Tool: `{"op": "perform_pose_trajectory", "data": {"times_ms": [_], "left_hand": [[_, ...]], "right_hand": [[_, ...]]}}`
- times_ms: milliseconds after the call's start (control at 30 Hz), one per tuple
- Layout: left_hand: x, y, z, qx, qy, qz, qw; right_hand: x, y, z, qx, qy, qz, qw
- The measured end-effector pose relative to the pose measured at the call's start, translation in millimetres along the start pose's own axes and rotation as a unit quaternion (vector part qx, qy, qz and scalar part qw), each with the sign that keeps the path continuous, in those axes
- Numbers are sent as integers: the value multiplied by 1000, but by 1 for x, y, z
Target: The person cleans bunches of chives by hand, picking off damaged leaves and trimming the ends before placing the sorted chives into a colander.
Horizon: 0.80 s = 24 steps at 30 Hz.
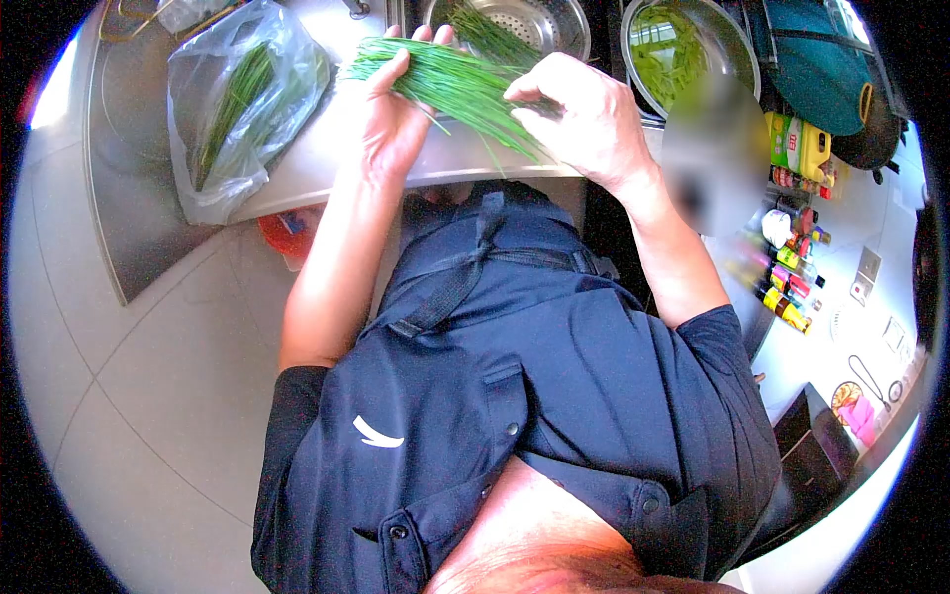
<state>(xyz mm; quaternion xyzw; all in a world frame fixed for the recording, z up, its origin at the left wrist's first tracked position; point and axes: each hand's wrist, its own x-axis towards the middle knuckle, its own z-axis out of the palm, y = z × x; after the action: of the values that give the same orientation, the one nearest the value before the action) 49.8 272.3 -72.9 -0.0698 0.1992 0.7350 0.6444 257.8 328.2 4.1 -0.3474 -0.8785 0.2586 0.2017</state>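
Note:
A bunch of green chives [440, 84] lies across my left hand [401, 114], which supports it from below with the thumb over the stalks near one end. At the bunch's other end, the thumb and forefinger of my right hand [584, 124] pinch together on some of the leaf tips. Just beyond the bunch, more chives [485, 35] rest in a perforated metal colander [571, 35]. To the left, a clear plastic bag [292, 74] on the counter holds further chives [237, 109].
A metal bowl [749, 59] with green leafy vegetables [663, 49] stands right of the colander. Several bottles [787, 282] line the right side, past a blurred patch. The counter's front edge [297, 196] runs before my body, with a red container [287, 235] beneath it.

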Motion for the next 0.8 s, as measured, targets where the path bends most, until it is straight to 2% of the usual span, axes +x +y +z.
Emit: {"op": "perform_pose_trajectory", "data": {"times_ms": [467,667,800], "left_hand": [[2,0,1,-12,17,2,1000],[2,1,-1,-10,7,2,1000],[1,0,-1,8,13,4,1000]], "right_hand": [[2,3,2,15,29,-41,999],[3,4,1,4,41,-14,999],[5,3,-1,20,54,-30,998]]}}
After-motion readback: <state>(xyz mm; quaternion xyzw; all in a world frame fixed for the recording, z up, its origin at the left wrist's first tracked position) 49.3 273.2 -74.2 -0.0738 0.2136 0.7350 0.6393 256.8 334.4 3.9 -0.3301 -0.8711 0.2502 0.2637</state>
